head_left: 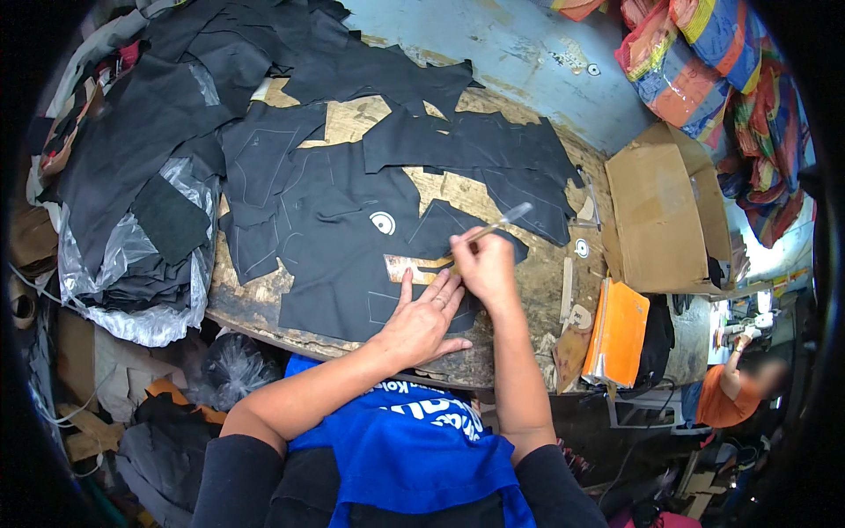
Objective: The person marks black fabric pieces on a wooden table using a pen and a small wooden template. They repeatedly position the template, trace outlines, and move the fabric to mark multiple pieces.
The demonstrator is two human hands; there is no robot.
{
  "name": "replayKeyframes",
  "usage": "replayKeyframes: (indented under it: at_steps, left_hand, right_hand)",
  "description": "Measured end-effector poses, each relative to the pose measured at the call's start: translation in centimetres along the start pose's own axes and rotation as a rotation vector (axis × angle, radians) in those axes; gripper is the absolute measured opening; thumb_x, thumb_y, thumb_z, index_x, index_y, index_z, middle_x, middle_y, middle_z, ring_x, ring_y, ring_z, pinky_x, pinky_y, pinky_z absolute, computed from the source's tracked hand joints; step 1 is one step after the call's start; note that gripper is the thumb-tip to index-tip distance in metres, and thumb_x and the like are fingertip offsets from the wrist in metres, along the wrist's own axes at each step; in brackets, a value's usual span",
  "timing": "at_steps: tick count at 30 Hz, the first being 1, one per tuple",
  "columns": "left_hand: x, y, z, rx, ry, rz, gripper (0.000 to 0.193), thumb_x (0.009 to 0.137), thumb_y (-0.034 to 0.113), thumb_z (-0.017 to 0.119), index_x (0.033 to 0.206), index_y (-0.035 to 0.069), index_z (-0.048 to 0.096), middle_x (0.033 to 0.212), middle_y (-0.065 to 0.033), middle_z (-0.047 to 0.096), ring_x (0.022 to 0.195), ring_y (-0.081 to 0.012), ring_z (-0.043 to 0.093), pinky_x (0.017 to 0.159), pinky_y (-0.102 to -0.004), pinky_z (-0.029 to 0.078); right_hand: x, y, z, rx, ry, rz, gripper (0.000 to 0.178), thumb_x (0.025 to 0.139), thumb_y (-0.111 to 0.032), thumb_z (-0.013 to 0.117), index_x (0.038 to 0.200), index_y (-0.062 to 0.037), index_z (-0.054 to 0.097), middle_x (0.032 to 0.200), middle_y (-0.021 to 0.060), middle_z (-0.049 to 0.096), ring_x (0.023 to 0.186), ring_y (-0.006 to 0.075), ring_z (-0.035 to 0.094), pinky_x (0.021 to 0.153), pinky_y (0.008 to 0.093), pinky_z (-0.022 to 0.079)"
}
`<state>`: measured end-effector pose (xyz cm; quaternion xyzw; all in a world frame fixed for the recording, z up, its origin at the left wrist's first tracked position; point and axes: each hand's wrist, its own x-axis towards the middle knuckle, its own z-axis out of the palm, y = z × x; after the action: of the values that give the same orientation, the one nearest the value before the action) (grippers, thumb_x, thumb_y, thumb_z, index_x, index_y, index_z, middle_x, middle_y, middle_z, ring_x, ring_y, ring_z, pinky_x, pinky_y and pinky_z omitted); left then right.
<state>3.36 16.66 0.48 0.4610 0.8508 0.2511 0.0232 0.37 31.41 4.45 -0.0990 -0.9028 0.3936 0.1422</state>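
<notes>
At the far left of you there is a plastic bag (157, 327) with black pieces inside (how many, I cannot count), and beside it begins the black sheet (324, 297), which lies on the tabletop (356, 119) and has thin pale outlines on it. On this sheet, just in front of your left hand (425, 324), lies the forked template (402, 267); its long axis runs nearly left to right, with the wide end to the left and the two prongs toward your right hand (486, 268). Your left hand is the nearer one: its fingers are stretched almost flat, pinching nothing, and the fingertips rest on the lower edge of the template. Your right hand is at the prong end, its grip closed around one pen (506, 220), which leans up and to the right; the tip is near the prongs, but if it touches, I cannot tell. Counting again from the left, I find one bag, one template, one pen in the grip, and three white discs: one on the sheet (382, 223), one right of it on the bare wood (581, 248) and one at the top, on a blue surface (593, 69). Further right are one orange folder (620, 334) and one cardboard box (653, 211).
</notes>
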Motion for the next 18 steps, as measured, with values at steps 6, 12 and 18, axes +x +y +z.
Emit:
replayKeyframes:
  at_steps: [6, 12, 18]
  left_hand:
    - [1.5, 0.1, -2.0, 0.023, -0.131, -0.058, 0.076, 0.08, 0.054, 0.059, 0.128, -0.003, 0.047, 0.14, -0.0172, 0.042, 0.135, -0.0286, 0.034, 0.101, -0.0682, 0.024]
    - [4.9, -0.2, -5.2, -0.026, -0.405, -0.12, 0.05, 0.083, 0.044, 0.061, 0.108, 0.001, 0.061, 0.113, -0.0178, 0.061, 0.107, -0.0333, 0.058, 0.086, -0.0536, 0.046]
    - [9.1, -2.7, -6.0, -0.107, -0.601, -0.038, 0.056, 0.093, 0.051, 0.042, 0.118, 0.003, 0.056, 0.1, -0.0261, 0.063, 0.097, -0.0417, 0.06, 0.088, -0.0473, 0.045]
  right_hand:
    - [1.8, 4.4, -0.4, -0.01, 0.221, 0.005, 0.02, 0.083, -0.011, 0.063, 0.074, 0.0064, 0.063, 0.068, 0.0221, 0.063, 0.062, 0.0326, 0.065, 0.059, 0.0371, 0.05]
    - [1.8, 5.5, 0.0, 0.005, 0.229, 0.022, 0.02, 0.091, -0.012, 0.056, 0.08, 0.0052, 0.058, 0.064, 0.0109, 0.064, 0.059, 0.0159, 0.067, 0.051, 0.028, 0.054]
    - [1.4, 4.9, -0.3, 0.059, 0.238, -0.032, 0.021, 0.091, -0.013, 0.057, 0.079, 0.0043, 0.059, 0.064, 0.0094, 0.063, 0.058, 0.0149, 0.066, 0.051, 0.0281, 0.053]
